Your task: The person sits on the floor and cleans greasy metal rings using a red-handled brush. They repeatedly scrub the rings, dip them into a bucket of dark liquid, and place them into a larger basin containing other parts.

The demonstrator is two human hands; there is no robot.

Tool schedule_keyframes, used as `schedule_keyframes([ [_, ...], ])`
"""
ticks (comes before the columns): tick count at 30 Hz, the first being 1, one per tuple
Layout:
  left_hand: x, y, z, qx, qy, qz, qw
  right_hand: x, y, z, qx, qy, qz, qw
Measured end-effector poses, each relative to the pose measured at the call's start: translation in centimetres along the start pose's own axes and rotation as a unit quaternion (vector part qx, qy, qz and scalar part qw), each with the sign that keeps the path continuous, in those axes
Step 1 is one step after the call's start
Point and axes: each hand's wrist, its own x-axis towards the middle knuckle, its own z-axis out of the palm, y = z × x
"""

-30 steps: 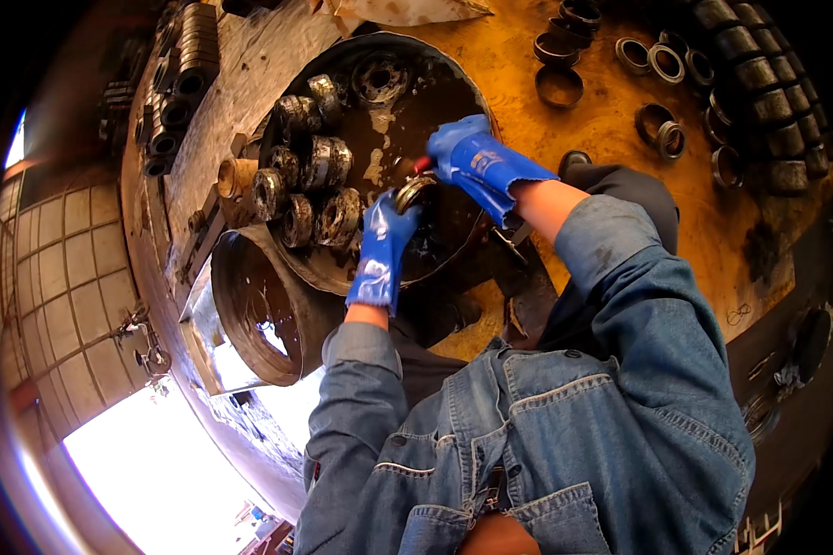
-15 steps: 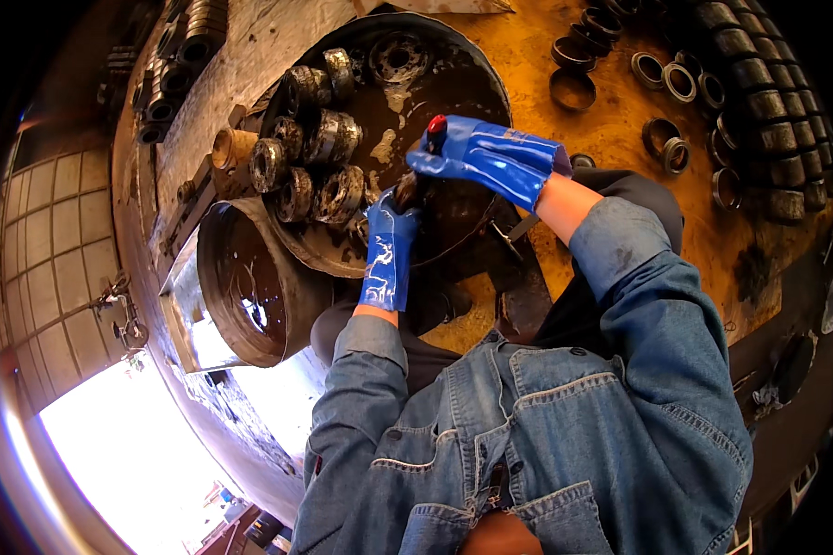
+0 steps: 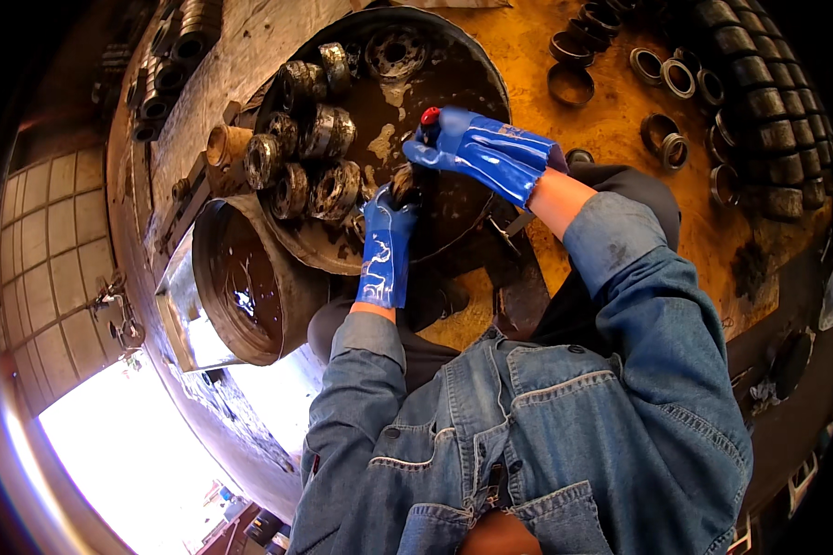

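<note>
Both of my hands wear blue rubber gloves and work over a wide round basin (image 3: 502, 88) of dark, oily liquid. My right hand (image 3: 477, 150) is closed around a brush, whose red handle end (image 3: 430, 116) sticks up past the fingers; the bristles are mostly hidden. Just below it, my left hand (image 3: 386, 240) grips a dark, wet metal part (image 3: 404, 185), its exact shape unclear. Several greasy ring-shaped metal parts (image 3: 329, 132) are heaped in the basin's left side. A flat round part with holes (image 3: 396, 53) lies at its far end.
Left of the basin stands a metal drum (image 3: 204, 296) with dark liquid inside. Loose metal rings (image 3: 571, 85) lie on the stained brown floor at right, beside stacked dark cylindrical parts (image 3: 776, 139). More stacked rings (image 3: 194, 42) stand at far left.
My right hand has shifted slightly left and up, with the red handle end moving along. My left hand keeps its grip nearly in place.
</note>
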Motion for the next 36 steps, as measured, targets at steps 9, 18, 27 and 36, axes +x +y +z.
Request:
schedule_keyframes([
  [9, 2.0, 8.0, -1.6, 0.326, -0.144, -0.05, 0.933, -2.2, 1.9, -1.1, 0.076, 0.069, -0.012, 0.995],
  [18, 4.0, 5.9, -0.9, 0.269, -0.149, -0.049, 0.95, -1.5, -0.7, -1.8, -0.245, 0.014, 0.066, 0.967],
  [27, -0.5, 4.4, -1.2, 0.089, -0.066, -0.018, 0.994, -1.5, -2.2, -1.5, 0.09, 0.018, -0.093, 0.991],
  [36, -0.6, 1.0, 0.4, -0.038, -0.04, -0.019, 0.998, -1.7, -1.7, -3.0, -0.115, 0.065, 0.04, 0.99],
])
